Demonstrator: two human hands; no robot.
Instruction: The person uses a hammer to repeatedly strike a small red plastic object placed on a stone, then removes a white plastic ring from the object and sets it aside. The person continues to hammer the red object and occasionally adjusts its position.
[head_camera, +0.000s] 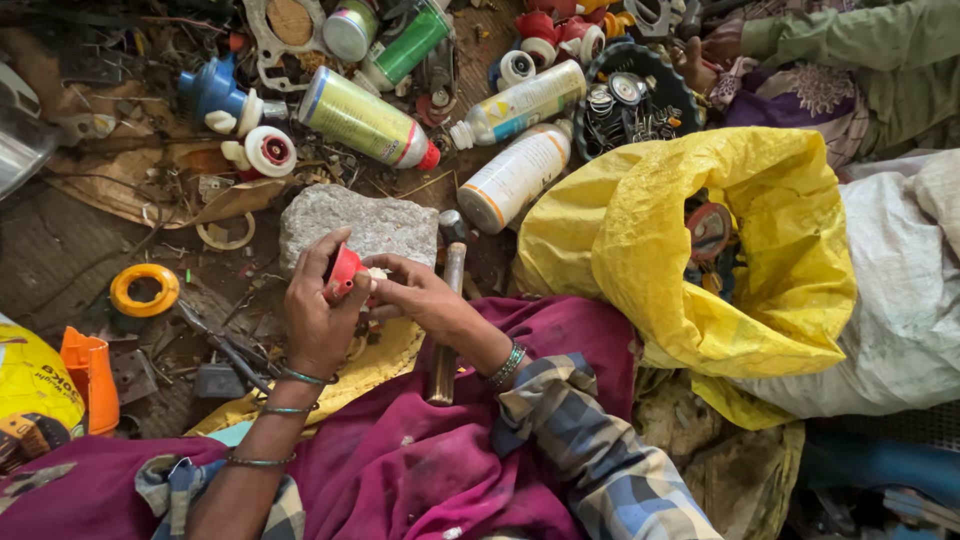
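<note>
Littered dirt ground (70, 260) strewn with scrap. Left hand (318, 310) grips a small red cap (343, 270), fingers curled around it; right hand (420, 298) pinches its white end, just before one grey stone (355, 222). Two white bottles (515, 140), three spray cans (365, 118), one yellow sack (640, 240) lie beyond.

Small red plastic cap (343, 270), grey rough stone block (372, 225), crumpled yellow woven sack (640, 230), magenta cloth (420, 460), blue-grey checked sleeve (590, 450).

Left hand (318, 318) gripping a small red cap (344, 270), right hand (420, 298) pinching at it, just above a grey stone (390, 225); hammer (447, 330) beneath, yellow sack (640, 230) open alongside.
</note>
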